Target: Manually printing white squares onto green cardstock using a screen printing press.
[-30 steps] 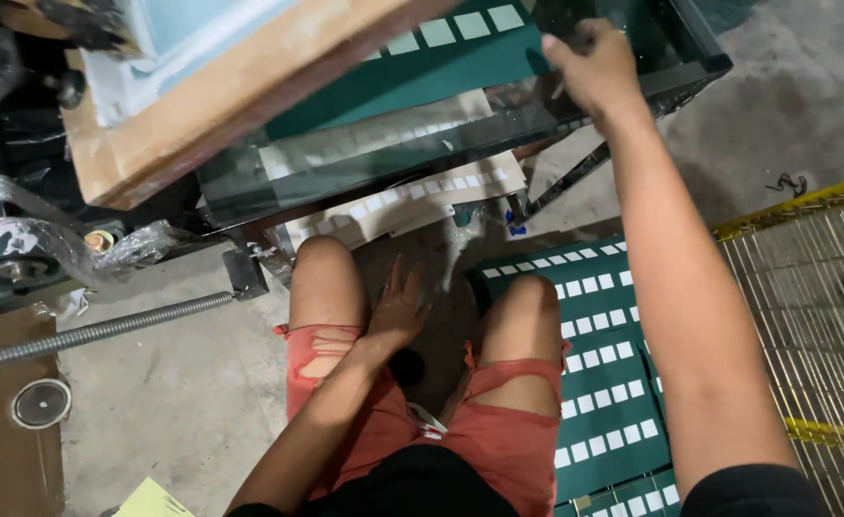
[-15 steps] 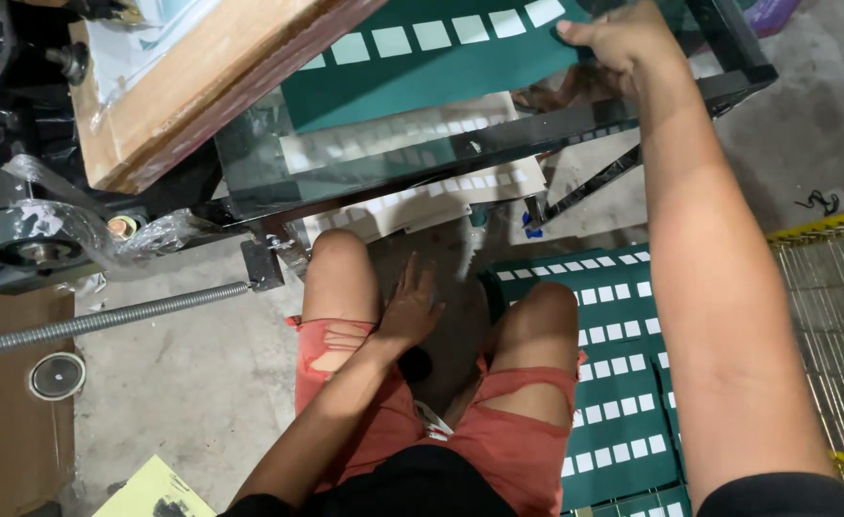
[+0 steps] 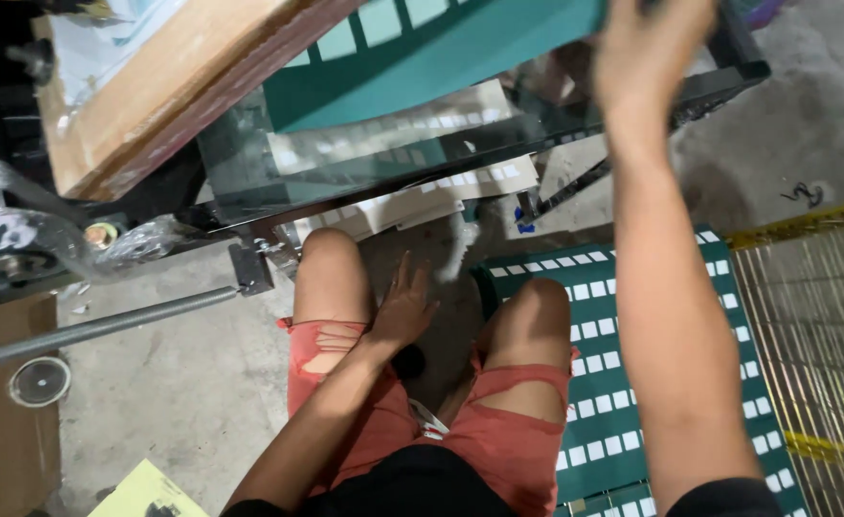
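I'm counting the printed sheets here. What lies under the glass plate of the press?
Through the glass plate, pale printed sheets show on a lower level, with floor beyond. The green sheet held by the right hand covers the plate's upper part, hiding whatever is below there.

Two hands show: the left hand [image 3: 405, 308] rests between the knees, and the right hand [image 3: 647, 53] reaches up to the one green sheet [image 3: 441, 57] lying on the desk [image 3: 364, 163]. One wooden frame [image 3: 163, 86] lies left of that sheet. Below the sheet, one stack of green sheets [image 3: 613, 383] lies on the floor, with one wire rack [image 3: 814, 325] beside it.
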